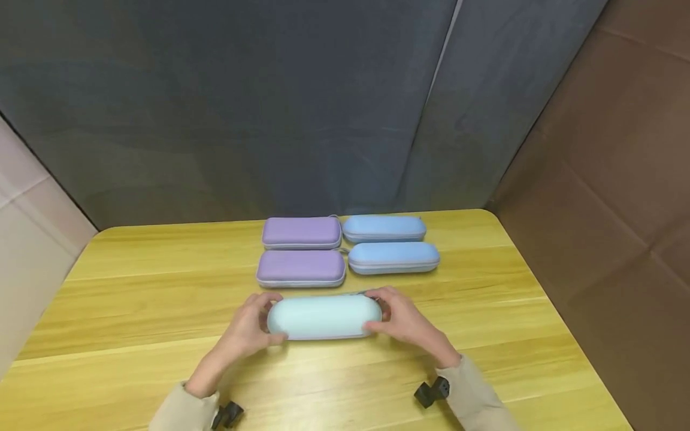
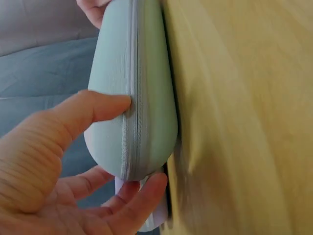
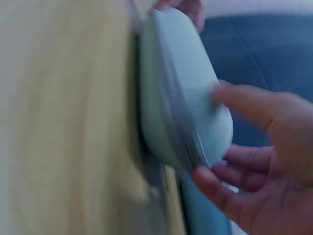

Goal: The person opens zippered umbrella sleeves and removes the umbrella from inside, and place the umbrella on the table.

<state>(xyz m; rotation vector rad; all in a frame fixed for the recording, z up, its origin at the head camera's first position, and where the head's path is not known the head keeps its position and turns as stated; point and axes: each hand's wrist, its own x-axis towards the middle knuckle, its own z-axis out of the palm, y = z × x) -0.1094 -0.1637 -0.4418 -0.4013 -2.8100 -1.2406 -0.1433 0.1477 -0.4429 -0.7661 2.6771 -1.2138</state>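
Observation:
A pale mint zip-up pencil case (image 1: 324, 317) lies crosswise on the wooden table in front of the person. My left hand (image 1: 245, 328) grips its left end, thumb on the near side and fingers round the far side. In the left wrist view, the left thumb (image 2: 105, 105) presses beside the grey zip, with fingertips under the rounded end. My right hand (image 1: 405, 322) holds the other end between thumb and fingers. The right wrist view, somewhat blurred, shows the right thumb (image 3: 249, 103) over the top of the case (image 3: 188, 58) and a fingertip near the zip.
Behind the mint case, two purple zip cases (image 1: 300, 266) lie one behind the other on the left. Two blue zip cases (image 1: 393, 257) lie likewise on their right. A dark grey partition (image 1: 259, 120) stands at the table's back edge, a brown one (image 1: 609, 179) at the right.

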